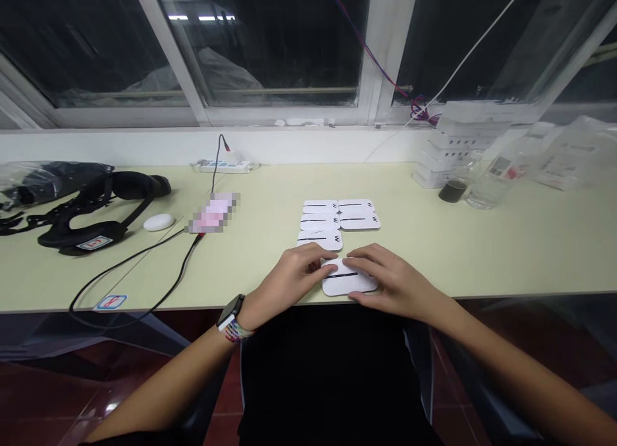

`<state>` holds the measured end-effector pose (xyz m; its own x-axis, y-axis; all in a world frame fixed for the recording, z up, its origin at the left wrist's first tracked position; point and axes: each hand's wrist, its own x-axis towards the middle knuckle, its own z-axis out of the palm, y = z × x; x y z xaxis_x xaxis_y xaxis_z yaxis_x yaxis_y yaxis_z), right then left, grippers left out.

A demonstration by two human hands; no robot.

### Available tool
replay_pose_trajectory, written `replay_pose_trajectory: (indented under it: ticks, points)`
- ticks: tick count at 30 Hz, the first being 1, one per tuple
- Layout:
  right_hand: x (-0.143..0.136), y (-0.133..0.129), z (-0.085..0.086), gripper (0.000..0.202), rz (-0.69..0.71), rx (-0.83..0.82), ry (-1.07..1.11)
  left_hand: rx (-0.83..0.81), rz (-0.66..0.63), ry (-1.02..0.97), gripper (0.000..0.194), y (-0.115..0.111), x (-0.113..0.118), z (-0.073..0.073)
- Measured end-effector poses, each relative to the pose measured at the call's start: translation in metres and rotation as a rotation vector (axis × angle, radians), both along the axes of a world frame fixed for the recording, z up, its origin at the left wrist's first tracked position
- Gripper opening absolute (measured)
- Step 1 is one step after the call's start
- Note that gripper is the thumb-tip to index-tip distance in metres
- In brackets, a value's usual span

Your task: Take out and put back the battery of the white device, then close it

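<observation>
A white rounded card-like piece with a dark line lies at the table's front edge, between both hands. My left hand touches its left side with thumb and fingers. Over its right side curves my right hand, fingers on the top and thumb near the front edge. Just beyond are several similar white pieces in two columns, marked with a dark line and a letter. The nearest of these lies right above my left fingertips.
On the left are a black headset, a white oval object, a blurred-out phone and looping black cables. A power strip sits at the back. White boxes, a dark-filled cup and a clear bottle stand back right.
</observation>
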<state>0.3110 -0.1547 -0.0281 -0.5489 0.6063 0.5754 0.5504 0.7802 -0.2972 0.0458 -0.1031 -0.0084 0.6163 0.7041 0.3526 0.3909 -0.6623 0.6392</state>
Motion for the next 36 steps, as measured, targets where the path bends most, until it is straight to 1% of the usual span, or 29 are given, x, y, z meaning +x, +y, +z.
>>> replay_pose_trajectory:
  ticks: [2, 5, 9, 12, 14, 17, 19, 21, 23, 24, 27, 29, 31, 33, 36]
  points:
    - [0.002, 0.001, -0.001, 0.045, -0.014, -0.032, 0.000, 0.090, -0.012, 0.021, 0.019, 0.002, -0.002, -0.001]
    - [0.004, 0.001, -0.002, 0.039, -0.031, -0.081, -0.004, 0.218, 0.003, 0.051, 0.020, 0.005, -0.007, 0.000]
    - [0.005, 0.000, 0.000, 0.042, -0.017, -0.164, 0.010, 0.316, 0.053, 0.166, 0.030, 0.011, -0.013, -0.001]
    - [0.008, 0.004, 0.008, 0.043, 0.021, -0.286, 0.020, 0.357, 0.079, 0.252, 0.035, 0.014, -0.016, -0.005]
    - [0.013, 0.013, 0.017, 0.040, 0.051, -0.338, 0.008, 0.370, 0.075, 0.283, 0.036, 0.015, -0.017, -0.009]
    - [0.028, 0.043, 0.032, 0.037, 0.048, -0.320, -0.009, 0.395, 0.076, 0.301, 0.038, 0.014, -0.017, -0.013]
    - [0.042, 0.074, 0.041, 0.036, -0.024, -0.311, -0.008, 0.407, 0.080, 0.307, 0.039, 0.013, -0.016, -0.013]
    - [0.054, 0.111, 0.046, 0.035, -0.137, -0.320, -0.001, 0.410, 0.081, 0.306, 0.040, 0.012, -0.016, -0.013]
    - [0.063, 0.149, 0.047, 0.034, -0.248, -0.357, -0.007, 0.408, 0.079, 0.298, 0.041, 0.011, -0.015, -0.012]
    - [0.065, 0.166, 0.047, 0.032, -0.280, -0.393, -0.010, 0.407, 0.079, 0.293, 0.041, 0.011, -0.015, -0.012]
    - [0.066, 0.209, 0.042, 0.029, -0.281, -0.454, -0.023, 0.401, 0.079, 0.286, 0.040, 0.010, -0.015, -0.012]
    - [0.062, 0.228, 0.037, 0.028, -0.282, -0.489, -0.024, 0.397, 0.076, 0.285, 0.040, 0.010, -0.015, -0.012]
    - [0.058, 0.240, 0.033, 0.029, -0.292, -0.518, -0.017, 0.390, 0.074, 0.285, 0.040, 0.010, -0.015, -0.012]
    - [0.055, 0.247, 0.029, 0.030, -0.298, -0.536, -0.006, 0.383, 0.076, 0.281, 0.040, 0.010, -0.016, -0.012]
    - [0.055, 0.250, 0.026, 0.031, -0.284, -0.548, 0.004, 0.376, 0.076, 0.273, 0.040, 0.010, -0.016, -0.011]
